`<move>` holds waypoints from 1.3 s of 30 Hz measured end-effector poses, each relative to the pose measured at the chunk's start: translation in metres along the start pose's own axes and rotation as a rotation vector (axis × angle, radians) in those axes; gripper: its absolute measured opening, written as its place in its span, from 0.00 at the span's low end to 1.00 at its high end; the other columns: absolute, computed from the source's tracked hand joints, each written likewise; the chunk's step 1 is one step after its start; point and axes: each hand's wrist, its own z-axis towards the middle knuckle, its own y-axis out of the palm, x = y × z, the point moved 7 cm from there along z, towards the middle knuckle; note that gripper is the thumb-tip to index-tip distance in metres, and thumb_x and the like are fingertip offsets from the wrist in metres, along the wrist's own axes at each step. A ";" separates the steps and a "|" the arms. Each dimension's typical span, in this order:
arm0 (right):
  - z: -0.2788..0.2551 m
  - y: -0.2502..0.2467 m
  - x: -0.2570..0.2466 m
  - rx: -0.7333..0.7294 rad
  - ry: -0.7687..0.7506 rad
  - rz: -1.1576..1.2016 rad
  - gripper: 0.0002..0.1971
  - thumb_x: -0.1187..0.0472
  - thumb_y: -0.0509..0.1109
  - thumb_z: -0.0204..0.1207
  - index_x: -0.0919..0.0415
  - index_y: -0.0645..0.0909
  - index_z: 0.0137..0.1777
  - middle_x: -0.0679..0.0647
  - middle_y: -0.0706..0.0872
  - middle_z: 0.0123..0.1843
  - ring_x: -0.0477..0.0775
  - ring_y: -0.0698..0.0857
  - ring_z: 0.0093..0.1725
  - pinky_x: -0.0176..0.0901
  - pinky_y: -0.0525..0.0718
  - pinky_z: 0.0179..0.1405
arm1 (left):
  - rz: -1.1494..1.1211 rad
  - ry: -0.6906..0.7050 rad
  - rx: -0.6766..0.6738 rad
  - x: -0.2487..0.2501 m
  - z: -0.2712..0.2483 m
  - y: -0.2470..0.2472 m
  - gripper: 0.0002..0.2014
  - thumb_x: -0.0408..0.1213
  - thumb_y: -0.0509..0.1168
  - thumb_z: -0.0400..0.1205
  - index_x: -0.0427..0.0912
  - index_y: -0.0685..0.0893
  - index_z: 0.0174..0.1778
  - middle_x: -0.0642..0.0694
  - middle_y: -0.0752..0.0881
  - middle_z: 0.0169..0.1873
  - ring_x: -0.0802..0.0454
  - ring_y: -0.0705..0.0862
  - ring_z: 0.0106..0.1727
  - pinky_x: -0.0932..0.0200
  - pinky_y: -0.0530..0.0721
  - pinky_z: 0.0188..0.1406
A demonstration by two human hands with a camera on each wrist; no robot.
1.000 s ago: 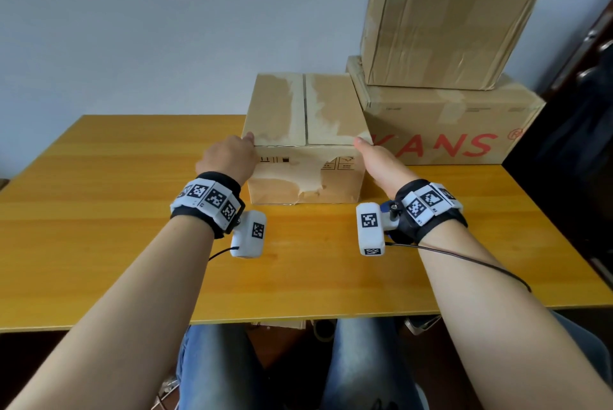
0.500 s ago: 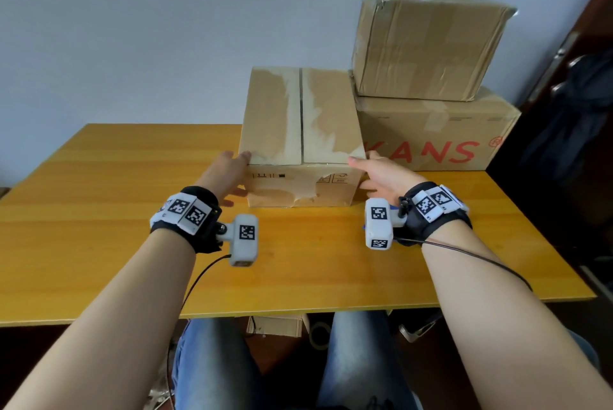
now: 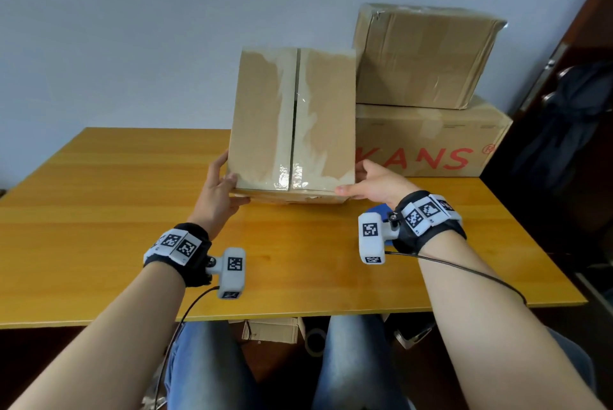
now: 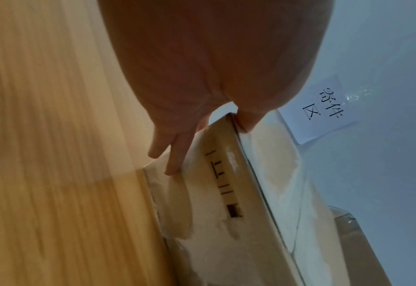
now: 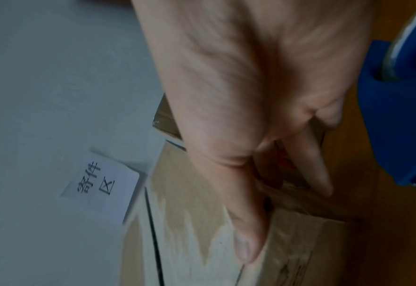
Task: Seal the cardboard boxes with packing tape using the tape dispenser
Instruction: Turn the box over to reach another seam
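The yellow wooden table (image 3: 99,210) is lying bare across its whole left half, up to its near edge. At the table's middle, the brown cardboard box with a split top seam (image 3: 292,117) is being held tilted, its seamed face turned toward the viewer and its near lower edge lifted. The left hand (image 3: 217,192) is gripping the box's near left corner, thumb on the seamed face, fingers (image 4: 177,154) laid along the side below. The right hand (image 3: 374,184) is clasping the near right corner, thumb curled over the edge. Just beside that wrist, a blue plastic tape dispenser (image 5: 397,108) is resting on the table. Farther right, touching the held box, a large printed carton (image 3: 431,141) is carrying a taped brown box (image 3: 421,54).
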 end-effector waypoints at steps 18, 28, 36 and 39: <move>0.007 -0.016 -0.041 0.063 -0.004 0.007 0.69 0.44 0.89 0.56 0.51 0.45 0.89 0.56 0.70 0.83 0.63 0.71 0.80 0.68 0.72 0.76 | 0.785 -0.312 -0.079 0.036 0.014 -0.012 0.18 0.36 0.65 0.80 0.29 0.78 0.64 0.34 0.83 0.49 0.41 0.82 0.47 0.55 0.77 0.41; 0.012 -0.015 -0.039 0.124 0.019 -0.177 0.35 0.51 0.87 0.63 0.58 0.76 0.68 0.53 0.86 0.61 0.56 0.85 0.59 0.57 0.85 0.63 | 1.021 -0.275 -0.107 0.046 0.017 -0.003 0.18 0.34 0.69 0.83 0.29 0.80 0.67 0.33 0.86 0.54 0.37 0.85 0.59 0.44 0.83 0.61; -0.007 0.007 -0.011 -0.058 0.140 -0.563 0.27 0.40 0.84 0.64 0.60 0.87 0.53 0.55 0.92 0.49 0.57 0.91 0.49 0.55 0.89 0.57 | 0.602 -0.187 -0.047 0.079 0.018 -0.015 0.46 0.61 0.74 0.76 0.50 0.59 0.85 0.43 0.75 0.76 0.37 0.77 0.69 0.41 0.83 0.52; -0.009 0.017 0.000 -0.125 0.167 -0.566 0.33 0.36 0.84 0.60 0.57 0.88 0.59 0.53 0.93 0.51 0.57 0.91 0.51 0.55 0.89 0.58 | 0.237 0.169 0.099 0.128 0.015 -0.014 0.46 0.56 0.74 0.77 0.67 0.50 0.85 0.48 0.77 0.75 0.44 0.80 0.71 0.38 0.82 0.65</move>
